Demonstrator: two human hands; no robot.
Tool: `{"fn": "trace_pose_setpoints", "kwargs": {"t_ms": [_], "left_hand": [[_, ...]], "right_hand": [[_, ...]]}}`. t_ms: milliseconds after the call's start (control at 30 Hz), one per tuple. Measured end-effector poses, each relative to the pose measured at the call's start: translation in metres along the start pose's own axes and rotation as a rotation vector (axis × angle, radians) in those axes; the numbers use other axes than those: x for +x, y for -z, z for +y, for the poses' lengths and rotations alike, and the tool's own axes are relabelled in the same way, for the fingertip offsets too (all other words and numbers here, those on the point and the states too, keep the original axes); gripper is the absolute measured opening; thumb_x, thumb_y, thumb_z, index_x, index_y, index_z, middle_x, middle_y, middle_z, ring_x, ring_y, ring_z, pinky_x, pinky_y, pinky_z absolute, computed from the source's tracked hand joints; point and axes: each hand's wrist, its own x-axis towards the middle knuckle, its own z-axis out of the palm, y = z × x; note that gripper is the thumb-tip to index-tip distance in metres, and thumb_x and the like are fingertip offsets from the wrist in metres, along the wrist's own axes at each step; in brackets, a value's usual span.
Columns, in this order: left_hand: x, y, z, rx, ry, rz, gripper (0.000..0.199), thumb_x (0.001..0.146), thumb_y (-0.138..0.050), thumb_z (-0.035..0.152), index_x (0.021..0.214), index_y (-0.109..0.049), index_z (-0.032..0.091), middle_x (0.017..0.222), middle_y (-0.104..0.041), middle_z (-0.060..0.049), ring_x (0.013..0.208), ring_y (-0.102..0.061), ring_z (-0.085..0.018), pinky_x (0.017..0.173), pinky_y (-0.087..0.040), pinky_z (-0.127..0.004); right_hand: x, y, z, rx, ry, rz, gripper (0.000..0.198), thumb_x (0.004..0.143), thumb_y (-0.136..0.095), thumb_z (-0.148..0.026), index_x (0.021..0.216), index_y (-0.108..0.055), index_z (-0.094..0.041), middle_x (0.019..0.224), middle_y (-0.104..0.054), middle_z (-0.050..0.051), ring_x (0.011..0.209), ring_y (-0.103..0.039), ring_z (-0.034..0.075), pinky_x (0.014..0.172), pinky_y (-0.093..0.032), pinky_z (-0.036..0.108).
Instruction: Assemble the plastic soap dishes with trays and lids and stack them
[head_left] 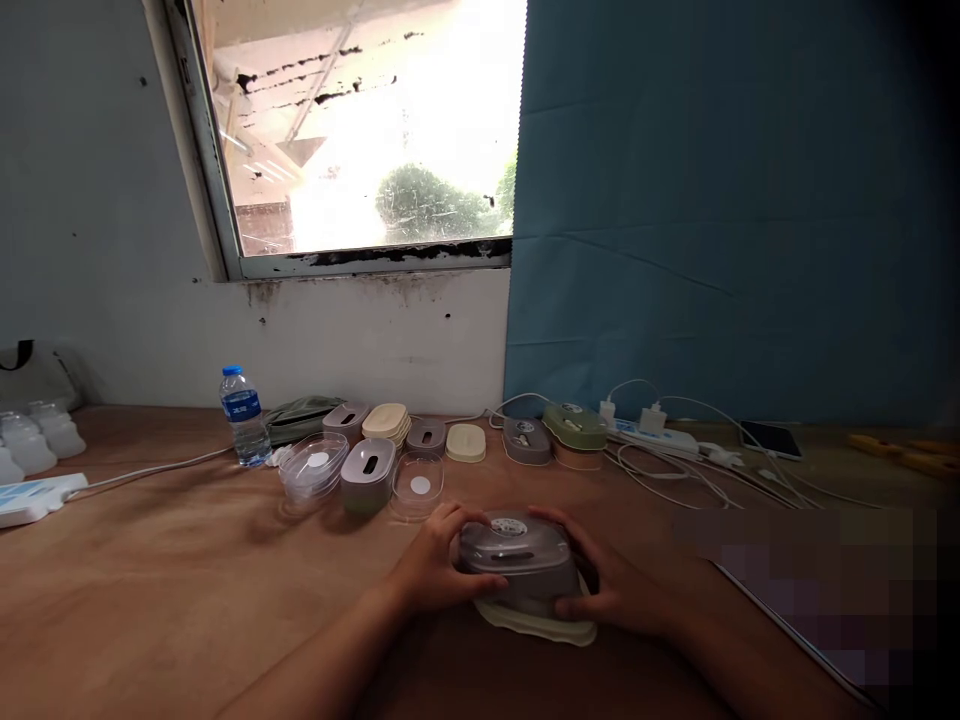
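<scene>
Close in front of me on the table is a grey translucent box [517,565] with a slot in its top, a round printed sticker and a clear cover. A cream rim or base [536,626] sticks out below its near side. My left hand [442,560] is closed round its left side, the thumb along the front face. On the right side my right hand [600,580] grips the same box, fingers over the top edge and thumb low at the front. The hands hide parts of both ends.
Behind stand a slotted box [369,475], clear lids [311,470], a cream piece [466,443], a grey box [526,441] and a green-topped box [575,425]. A water bottle [245,415] is at left. Cables run from a power strip [652,435] near a phone [770,440].
</scene>
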Motion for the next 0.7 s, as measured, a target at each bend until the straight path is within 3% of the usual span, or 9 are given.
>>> {"fn": "trace_pose_setpoints", "kwargs": {"t_ms": [167, 267, 400, 500, 567, 700], "left_hand": [[0.000, -0.005, -0.002, -0.152, 0.025, 0.045, 0.042, 0.065, -0.067, 0.035, 0.100, -0.051, 0.018, 0.102, -0.051, -0.006, 0.097, -0.050, -0.019, 0.085, -0.040, -0.029], [0.000, -0.010, -0.006, -0.239, 0.041, 0.068, 0.049, 0.064, -0.068, 0.035, 0.105, -0.046, 0.019, 0.112, -0.045, -0.008, 0.106, -0.045, -0.021, 0.091, -0.037, -0.032], [-0.002, -0.019, -0.010, -0.281, 0.267, 0.099, 0.085, 0.053, -0.074, 0.039, 0.120, -0.025, 0.020, 0.124, -0.030, -0.014, 0.112, -0.040, -0.024, 0.090, -0.039, -0.036], [-0.004, -0.019, -0.008, -0.080, 0.373, 0.125, 0.081, 0.051, -0.073, 0.042, 0.114, -0.029, 0.015, 0.116, -0.032, -0.014, 0.111, -0.037, -0.027, 0.093, -0.035, -0.041], [-0.005, -0.012, -0.005, 0.044, 0.276, 0.000, 0.062, 0.055, -0.070, 0.038, 0.105, -0.040, 0.017, 0.109, -0.039, -0.010, 0.107, -0.039, -0.025, 0.094, -0.033, -0.042], [-0.005, 0.004, -0.003, 0.124, -0.130, -0.372, 0.034, 0.058, -0.064, 0.017, 0.091, -0.058, 0.024, 0.100, -0.052, -0.002, 0.100, -0.046, -0.021, 0.096, -0.031, -0.037]], "right_hand": [[0.003, 0.001, 0.000, 0.088, -0.007, 0.012, 0.075, 0.064, -0.068, -0.040, 0.125, -0.029, -0.023, 0.127, -0.040, 0.012, 0.115, -0.042, 0.026, 0.095, -0.037, 0.037], [0.002, 0.002, -0.003, 0.075, -0.001, 0.061, 0.073, 0.065, -0.066, -0.042, 0.125, -0.029, -0.023, 0.128, -0.039, 0.012, 0.115, -0.042, 0.028, 0.094, -0.038, 0.038], [0.002, 0.003, -0.003, 0.012, 0.021, 0.157, 0.066, 0.069, -0.061, -0.044, 0.123, -0.031, -0.024, 0.128, -0.040, 0.011, 0.116, -0.040, 0.028, 0.093, -0.039, 0.040], [0.005, 0.007, 0.003, -0.032, 0.032, 0.289, 0.059, 0.072, -0.057, -0.044, 0.122, -0.030, -0.025, 0.126, -0.040, 0.010, 0.113, -0.043, 0.027, 0.092, -0.039, 0.041], [0.008, 0.013, 0.010, -0.069, 0.014, 0.394, 0.059, 0.070, -0.058, -0.041, 0.120, -0.029, -0.025, 0.124, -0.040, 0.010, 0.109, -0.046, 0.026, 0.090, -0.041, 0.040], [0.011, 0.024, 0.022, -0.155, -0.083, 0.522, 0.064, 0.059, -0.066, -0.033, 0.112, -0.032, -0.023, 0.113, -0.046, 0.009, 0.102, -0.049, 0.026, 0.086, -0.043, 0.040]]}}
